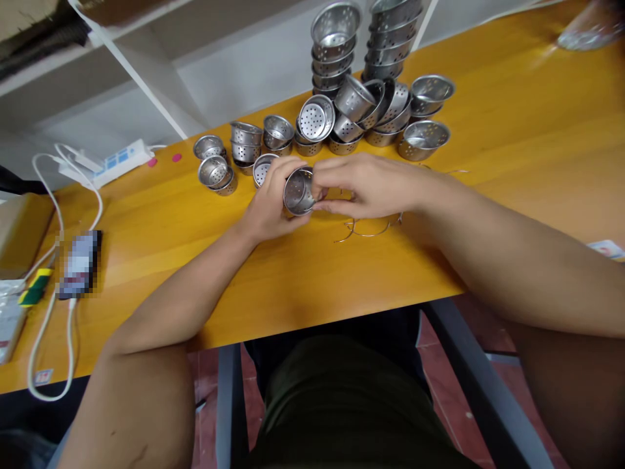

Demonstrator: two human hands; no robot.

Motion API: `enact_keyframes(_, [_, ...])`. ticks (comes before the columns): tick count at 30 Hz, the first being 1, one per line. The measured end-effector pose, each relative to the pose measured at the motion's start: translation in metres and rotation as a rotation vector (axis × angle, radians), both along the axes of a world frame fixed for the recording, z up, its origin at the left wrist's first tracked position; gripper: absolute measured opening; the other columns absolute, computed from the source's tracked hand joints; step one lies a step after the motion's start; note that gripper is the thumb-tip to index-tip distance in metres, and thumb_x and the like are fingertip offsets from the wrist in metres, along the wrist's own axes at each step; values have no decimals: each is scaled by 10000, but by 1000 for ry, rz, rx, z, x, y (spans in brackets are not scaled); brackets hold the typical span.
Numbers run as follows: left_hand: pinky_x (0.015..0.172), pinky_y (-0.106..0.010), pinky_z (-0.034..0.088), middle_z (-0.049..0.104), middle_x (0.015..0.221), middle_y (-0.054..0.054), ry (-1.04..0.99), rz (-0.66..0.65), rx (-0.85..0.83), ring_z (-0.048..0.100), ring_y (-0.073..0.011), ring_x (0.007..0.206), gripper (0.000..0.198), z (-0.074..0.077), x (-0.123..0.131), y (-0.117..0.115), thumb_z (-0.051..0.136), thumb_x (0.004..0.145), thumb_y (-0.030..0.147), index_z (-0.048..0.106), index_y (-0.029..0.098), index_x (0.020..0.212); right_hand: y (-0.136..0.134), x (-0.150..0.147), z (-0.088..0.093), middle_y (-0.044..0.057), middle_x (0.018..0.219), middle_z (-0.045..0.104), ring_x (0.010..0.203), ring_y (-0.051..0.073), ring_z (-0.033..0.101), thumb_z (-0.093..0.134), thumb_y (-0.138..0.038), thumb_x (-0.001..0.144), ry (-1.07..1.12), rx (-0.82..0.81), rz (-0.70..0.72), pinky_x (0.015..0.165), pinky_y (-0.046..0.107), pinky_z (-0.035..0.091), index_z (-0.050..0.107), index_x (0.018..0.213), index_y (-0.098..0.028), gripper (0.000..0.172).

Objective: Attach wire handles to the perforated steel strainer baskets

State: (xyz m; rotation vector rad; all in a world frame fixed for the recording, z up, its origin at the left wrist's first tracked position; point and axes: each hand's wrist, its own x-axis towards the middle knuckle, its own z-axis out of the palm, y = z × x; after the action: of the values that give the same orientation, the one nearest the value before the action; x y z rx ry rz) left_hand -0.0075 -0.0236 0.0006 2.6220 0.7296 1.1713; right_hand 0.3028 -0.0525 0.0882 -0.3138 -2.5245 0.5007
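Observation:
A small perforated metal cup [299,191] is tilted with its mouth toward me, just above the table. My left hand [273,205] wraps round its left side, fingers over the top and thumb below. On the right rim, the fingers of my right hand [359,185] are pinched together; whatever they hold there, perhaps the rim itself, is hidden. Beneath my right hand a thin bent wire piece [371,233] lies on the wood. Right behind my left hand stands another perforated cup [263,168].
Stacks of perforated cups [336,32] rise at the back, with several more cups [424,140] grouped before them. On the left are a white power strip [117,163], a cable [100,202] and a blurred-out phone [81,264]. The table's front edge [332,322] runs before my lap.

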Motion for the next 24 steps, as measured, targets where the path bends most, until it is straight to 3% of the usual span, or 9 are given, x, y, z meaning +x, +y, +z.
enact_keyframes(4, [1492, -760, 603, 690, 1657, -125, -56, -45, 11, 739, -453, 1637, 1086, -7, 1, 4, 807, 1029, 1120, 497, 414, 1794, 1, 1, -1, 44, 1192, 821, 1017, 236, 762, 791, -377, 1216, 22, -12, -16, 941, 378, 590, 802, 1253, -257, 126])
enact_keyframes(8, [1414, -679, 673, 697, 1625, -115, -182, -86, -52, 806, -402, 1536, 1053, -17, 2, 5, 862, 1073, 1030, 451, 402, 1812, 0, 1, -1, 66, 1236, 843, 1047, 266, 786, 871, -441, 1181, 109, -19, -146, 986, 423, 645, 805, 1519, -264, 387])
enact_keyframes(12, [1343, -619, 735, 737, 1595, -106, -220, -55, -152, 856, -379, 1488, 1032, -24, 1, 5, 908, 1065, 1003, 486, 386, 1777, 3, 0, -7, 110, 1300, 836, 1099, 291, 805, 785, -417, 1220, 156, 72, -158, 1030, 475, 681, 844, 1487, -240, 325])
enact_keyframes(18, [1389, -664, 733, 739, 1685, -124, -204, 64, -229, 827, -422, 1629, 1012, -21, 1, -1, 823, 1096, 1043, 460, 430, 1815, 7, -4, -17, 174, 1697, 756, 1576, 421, 754, 834, -470, 1175, 118, -23, -192, 1353, 635, 636, 912, 1528, -312, 394])
enact_keyframes(24, [1416, -668, 735, 704, 1794, -142, -124, 36, -260, 799, -435, 1681, 1065, -13, 6, -15, 831, 1098, 1032, 418, 407, 1854, 5, -3, -22, 174, 1774, 700, 1519, 431, 777, 892, -411, 1121, 34, -62, -163, 1337, 667, 641, 932, 1510, -317, 401])
